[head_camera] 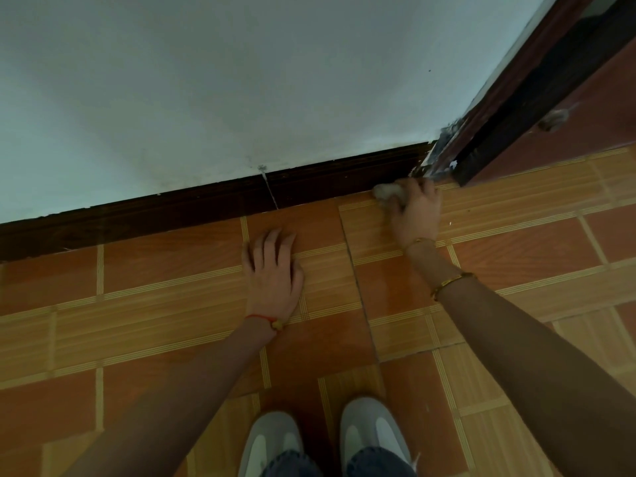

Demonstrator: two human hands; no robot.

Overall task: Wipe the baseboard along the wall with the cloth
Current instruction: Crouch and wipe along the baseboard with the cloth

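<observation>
1. i'm looking down at an orange and tan tiled floor [179,270] that meets a pale wall [241,80], with a dark brown baseboard [213,204] running along the joint and a dark wooden door frame [516,108] at the right end.
2. my right hand [418,210] is closed around a small bunched grey-white cloth [387,191], the fingers curled over it; the cloth sticks out to the left of the knuckles.
3. the cloth sits right at the foot of the baseboard, near the corner where it ends against the door frame; i cannot tell if it touches the wood.
4. my left hand [273,266] holds nothing: it lies flat on the floor, fingers spread and pointing toward the wall, just short of the baseboard.
5. a red string bracelet [265,320] circles the left wrist, and gold bangles [447,280] the right.
6. at the bottom edge, two grey shoes [323,438] point toward the wall.
</observation>
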